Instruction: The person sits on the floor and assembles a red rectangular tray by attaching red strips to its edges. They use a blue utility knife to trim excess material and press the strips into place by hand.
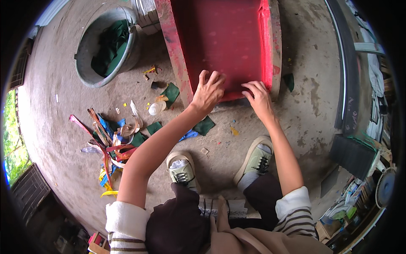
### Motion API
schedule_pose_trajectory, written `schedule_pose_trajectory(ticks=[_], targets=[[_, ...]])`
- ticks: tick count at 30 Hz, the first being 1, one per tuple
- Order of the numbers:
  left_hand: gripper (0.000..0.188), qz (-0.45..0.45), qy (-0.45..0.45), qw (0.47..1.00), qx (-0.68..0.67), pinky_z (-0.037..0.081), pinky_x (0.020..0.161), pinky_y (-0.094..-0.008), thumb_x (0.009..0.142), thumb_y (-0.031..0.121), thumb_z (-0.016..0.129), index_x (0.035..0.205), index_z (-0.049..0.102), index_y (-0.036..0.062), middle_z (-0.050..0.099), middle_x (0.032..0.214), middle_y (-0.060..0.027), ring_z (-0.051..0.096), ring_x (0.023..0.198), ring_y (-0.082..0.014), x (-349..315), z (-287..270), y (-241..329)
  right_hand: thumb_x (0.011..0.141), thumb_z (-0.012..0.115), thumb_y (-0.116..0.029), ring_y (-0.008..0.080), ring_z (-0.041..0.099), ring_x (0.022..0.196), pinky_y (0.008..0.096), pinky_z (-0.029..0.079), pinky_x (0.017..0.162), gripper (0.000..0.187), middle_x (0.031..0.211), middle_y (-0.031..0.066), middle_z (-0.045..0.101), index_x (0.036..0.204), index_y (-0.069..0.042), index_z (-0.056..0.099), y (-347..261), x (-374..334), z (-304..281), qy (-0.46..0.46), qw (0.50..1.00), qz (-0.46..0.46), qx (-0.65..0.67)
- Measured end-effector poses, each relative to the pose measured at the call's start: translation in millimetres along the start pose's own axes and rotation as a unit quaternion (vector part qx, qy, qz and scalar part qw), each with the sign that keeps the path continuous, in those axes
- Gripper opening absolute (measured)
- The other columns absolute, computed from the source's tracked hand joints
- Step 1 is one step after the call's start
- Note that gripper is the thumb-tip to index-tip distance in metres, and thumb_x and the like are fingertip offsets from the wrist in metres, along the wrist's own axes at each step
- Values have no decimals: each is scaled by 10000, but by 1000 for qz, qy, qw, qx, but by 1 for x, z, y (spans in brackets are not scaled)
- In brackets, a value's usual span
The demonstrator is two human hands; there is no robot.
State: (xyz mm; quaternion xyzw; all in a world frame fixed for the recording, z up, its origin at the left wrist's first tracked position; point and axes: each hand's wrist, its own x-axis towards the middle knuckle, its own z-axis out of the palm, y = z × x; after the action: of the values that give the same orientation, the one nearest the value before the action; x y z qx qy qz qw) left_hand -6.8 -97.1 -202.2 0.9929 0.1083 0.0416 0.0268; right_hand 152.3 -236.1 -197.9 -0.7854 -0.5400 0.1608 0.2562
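Note:
A wooden frame (274, 51) smeared with red surrounds a dark red, sheet-like surface (220, 38), like a printing screen. Its near end lies under both my hands. At the near left corner, my left hand (208, 92) has its fingers curled down; what they hold, if anything, is hidden. My right hand (260, 98) rests by the near right corner, fingers bent and thumb apart, with nothing visible between them. A bright red strip runs along the inner right side and the near edge.
A grey bucket (84, 70) holding dark green cloth stands at the left. Colourful scraps (112, 144) lie heaped on the concrete floor, beside a small whitish round container (154, 109) and green pieces (204, 126). A black block (353, 155) and a fan (385, 187) are at the right.

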Motion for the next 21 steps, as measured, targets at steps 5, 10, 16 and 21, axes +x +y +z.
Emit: schedule_pose_trajectory(ticks=[5,10,16,21], targets=[[109,4,-4,999,-34,316,927,-440,717,186,607,757,661,101,469,1129,-46,378,1116,-222,1,7,-3,804,615,-64,285,548,909,376,454,798,175,939,102,588,975,-26,628,-1,-4,3,23,1000,1,8],[233,-65,-18,987,-148,305,930,-471,802,298,618,936,637,109,460,1099,-43,387,1090,-241,-10,9,1,793,626,-65,253,544,902,383,451,789,130,914,65,591,919,-32,633,2,-18,-6,77,995,-52,-29],[503,-37,15,982,-183,318,948,-464,787,416,617,1183,546,115,474,1053,-42,432,1067,-210,-29,14,19,787,587,33,263,534,889,384,452,743,168,941,88,567,938,-26,630,14,-29,-34,206,972,33,-106],[511,-15,4,982,-186,356,920,-464,809,393,609,1233,511,126,480,1042,-45,463,1028,-212,-26,14,16,806,589,3,272,532,885,385,449,740,133,922,98,541,925,-32,636,37,-37,-37,149,986,53,-55]])
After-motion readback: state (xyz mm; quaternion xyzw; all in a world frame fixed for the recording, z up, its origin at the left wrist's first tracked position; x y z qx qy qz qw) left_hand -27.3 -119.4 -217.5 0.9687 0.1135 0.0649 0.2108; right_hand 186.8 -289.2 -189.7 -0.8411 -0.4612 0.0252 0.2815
